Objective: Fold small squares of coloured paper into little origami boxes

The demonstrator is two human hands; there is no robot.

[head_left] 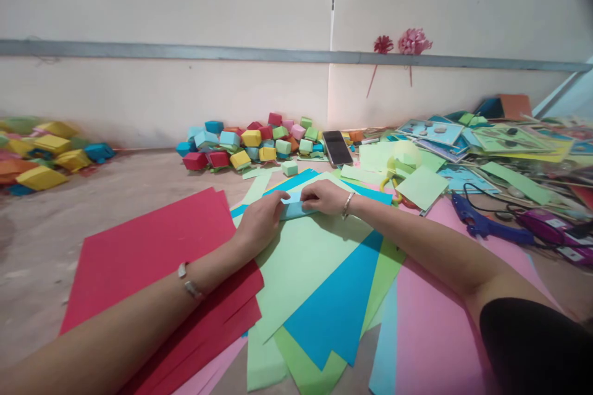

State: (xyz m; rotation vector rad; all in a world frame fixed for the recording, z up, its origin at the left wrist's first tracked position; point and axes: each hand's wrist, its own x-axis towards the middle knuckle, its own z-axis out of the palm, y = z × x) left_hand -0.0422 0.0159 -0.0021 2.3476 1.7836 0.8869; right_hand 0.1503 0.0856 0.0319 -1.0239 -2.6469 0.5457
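Between my two hands is a light blue piece of folded paper (296,207), lying over a stack of coloured sheets. My left hand (262,222) grips its left end with thumb and fingers closed together. At the other end, my right hand (327,196) has its fingers curled and pinched on the paper. Beneath both hands lies a pale green sheet (315,259), with a blue sheet (333,302) fanned out under it. Part of the folded paper is hidden by my fingers.
Red sheets (152,253) lie left, pink sheets (435,321) right. Behind are small paper boxes (252,139) and a phone (337,148). A blue glue gun (491,222) with a cord, scissors (393,182) and paper cards (433,131) crowd the right. More boxes (53,145) sit far left.
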